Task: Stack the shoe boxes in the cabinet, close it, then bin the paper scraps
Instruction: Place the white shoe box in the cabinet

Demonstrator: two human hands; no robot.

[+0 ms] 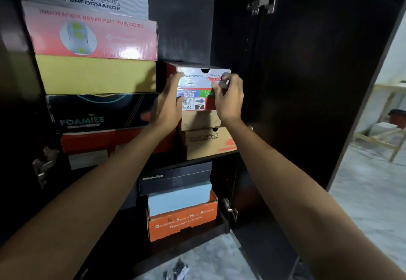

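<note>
Closest to the camera were our two forearms reaching up into the dark cabinet (296,59), and down on the floor at the bottom edge a little heap of paper scraps (176,271) was waiting its turn. Up on the shelf, our left hand (168,101) lay against the left front corner of the small red Skechers box (197,88), fingers fairly straight and close together, pressing rather than gripping. Our right hand (229,99) was on the right front corner with fingers curled; it looked like a pinch on the box edge, though blur made that hard to call. The box showed us its short labelled end, so its long axis ran straight back into the cabinet, directly away from our fingertips. It sat on the plain brown box (200,120), which sat on the tan Skechers Performance box (208,142), just right of the tall stack (96,73). Both hands seemed equally near, so we figured an even push inward would seat it.
</note>
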